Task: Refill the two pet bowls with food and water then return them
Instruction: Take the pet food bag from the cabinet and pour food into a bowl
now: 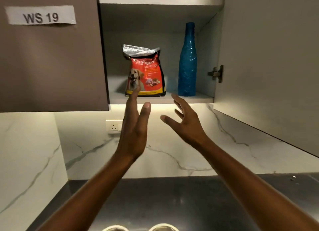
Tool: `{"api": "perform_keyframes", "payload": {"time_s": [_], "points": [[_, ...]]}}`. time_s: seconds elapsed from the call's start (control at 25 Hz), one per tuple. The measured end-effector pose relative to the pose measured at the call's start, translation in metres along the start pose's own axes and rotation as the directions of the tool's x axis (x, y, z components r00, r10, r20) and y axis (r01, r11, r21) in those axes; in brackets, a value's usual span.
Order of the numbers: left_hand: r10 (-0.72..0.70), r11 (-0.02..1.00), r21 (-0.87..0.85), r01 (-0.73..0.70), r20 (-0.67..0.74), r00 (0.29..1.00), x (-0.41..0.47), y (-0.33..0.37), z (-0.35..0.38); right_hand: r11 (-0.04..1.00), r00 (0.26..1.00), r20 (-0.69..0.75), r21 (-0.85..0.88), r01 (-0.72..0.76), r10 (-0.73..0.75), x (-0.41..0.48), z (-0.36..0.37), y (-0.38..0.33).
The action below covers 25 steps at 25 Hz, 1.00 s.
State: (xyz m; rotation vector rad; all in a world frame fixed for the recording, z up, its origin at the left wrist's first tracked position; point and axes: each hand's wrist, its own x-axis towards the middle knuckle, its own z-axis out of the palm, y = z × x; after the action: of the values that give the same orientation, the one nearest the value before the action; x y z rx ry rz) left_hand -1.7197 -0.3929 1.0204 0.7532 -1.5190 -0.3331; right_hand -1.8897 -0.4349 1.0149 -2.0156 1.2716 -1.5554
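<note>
A red bag of puppy food (145, 72) with a dog picture and a rolled silver top stands on the lower shelf of an open wall cabinet. To its right stands a tall blue bottle (187, 61). My left hand (133, 125) is raised just below the bag, fingers apart, its fingertips overlapping the bag's lower left corner. My right hand (185, 120) is raised below the shelf edge between bag and bottle, fingers spread, holding nothing. The rims of two bowls (114, 228) (163, 227) peek in at the bottom edge on the counter.
The open cabinet door (269, 66) swings out at the right, its hinge (217, 73) on the cabinet side. A closed door labelled WS 19 (50, 58) is on the left. A wall socket (114, 126) sits on the marble backsplash above a dark steel counter (172, 196).
</note>
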Motion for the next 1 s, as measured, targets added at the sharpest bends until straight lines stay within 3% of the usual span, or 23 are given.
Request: {"api": "perform_keyframes", "payload": {"time_s": [0.16, 0.36, 0.52, 0.76, 1.0], "points": [[-0.02, 0.991, 0.129, 0.018, 0.012, 1.0, 0.068, -0.043, -0.058, 0.998, 0.998, 0.002, 0.033, 0.057, -0.057, 0.08, 0.044, -0.027], [-0.047, 0.966, 0.258, 0.027, 0.072, 0.996, 0.134, -0.072, -0.081, 0.998, 0.997, -0.035, 0.021, 0.062, -0.062, 0.154, 0.064, -0.021], [-0.232, 0.969, 0.122, 0.213, 0.171, 0.958, 0.177, -0.08, -0.063, 0.999, 0.998, -0.031, 0.005, -0.053, 0.054, 0.194, 0.061, -0.004], [-0.367, 0.896, -0.152, 0.418, 0.279, 0.887, 0.225, -0.098, -0.036, 0.964, 0.958, 0.222, 0.157, -0.216, 0.179, 0.219, 0.046, 0.015], [-0.297, 0.924, -0.181, 0.338, 0.221, 0.929, 0.206, -0.095, -0.038, 0.969, 0.962, 0.215, 0.138, -0.203, 0.171, 0.218, 0.046, 0.022]]}}
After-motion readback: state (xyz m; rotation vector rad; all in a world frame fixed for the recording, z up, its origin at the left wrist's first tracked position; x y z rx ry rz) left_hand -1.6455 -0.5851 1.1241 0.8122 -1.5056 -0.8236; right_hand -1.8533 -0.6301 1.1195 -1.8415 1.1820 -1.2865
